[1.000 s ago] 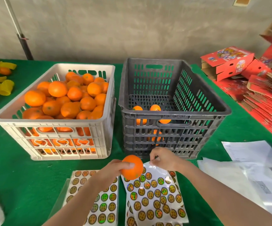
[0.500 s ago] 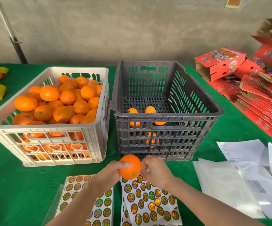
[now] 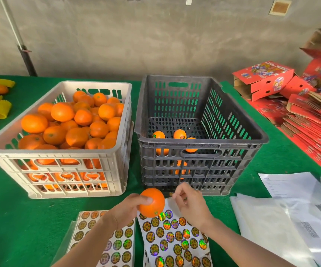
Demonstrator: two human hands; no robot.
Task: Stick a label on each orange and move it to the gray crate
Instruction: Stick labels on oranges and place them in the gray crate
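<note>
A: What's nearest that could trip this up?

B: The label sheets [image 3: 175, 237] on the table [image 3: 11, 218], right under both forearms. An arm dragging across could curl a corner or slide a sheet.

A: And the fruit?

B: The orange [image 3: 152, 201] is held above the sheets in the left hand [image 3: 126, 211], fingers wrapped behind it and thumb on the front. The right hand [image 3: 191, 204] is just beside it, not touching, with thumb and forefinger drawn nearly together. Whether a label is pinched there is too small to tell. If one is, it may fold on itself or cling to skin.

A: Further out?

B: The gray crate [image 3: 194, 170] stands just behind, with a few oranges [image 3: 158, 135] on its floor. A release from rim height could bruise them, or the fruit could clip the front rim and roll away. The white crate [image 3: 69, 170] beside it, piled full, is the wrong place to land.
</note>
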